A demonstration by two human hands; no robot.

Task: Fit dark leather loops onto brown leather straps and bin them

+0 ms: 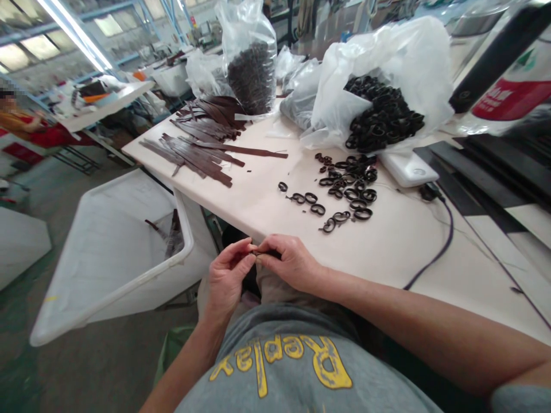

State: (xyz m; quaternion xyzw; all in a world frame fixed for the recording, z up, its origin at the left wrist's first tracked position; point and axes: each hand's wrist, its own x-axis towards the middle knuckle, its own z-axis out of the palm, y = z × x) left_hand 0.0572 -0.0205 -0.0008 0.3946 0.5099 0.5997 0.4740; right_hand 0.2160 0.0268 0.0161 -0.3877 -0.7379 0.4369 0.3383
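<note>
My left hand [228, 275] and my right hand [289, 261] meet at the near edge of the table, just above my lap. Both are closed in a pinch on one small dark leather piece [260, 252], mostly hidden by the fingers. On the table beyond them lie several dark leather loops [346, 192], scattered loose. Behind those an open white plastic bag [387, 86] holds a heap of the same loops. Dark brown leather straps [202, 146] lie in a pile at the far left of the table.
A white plastic bin [107, 269] stands left of the table with a few straps inside. A clear bag of dark pieces [252, 63] stands upright at the back. A white flat device [407, 169] and a black cable [434, 255] lie on the right. Another person sits far left.
</note>
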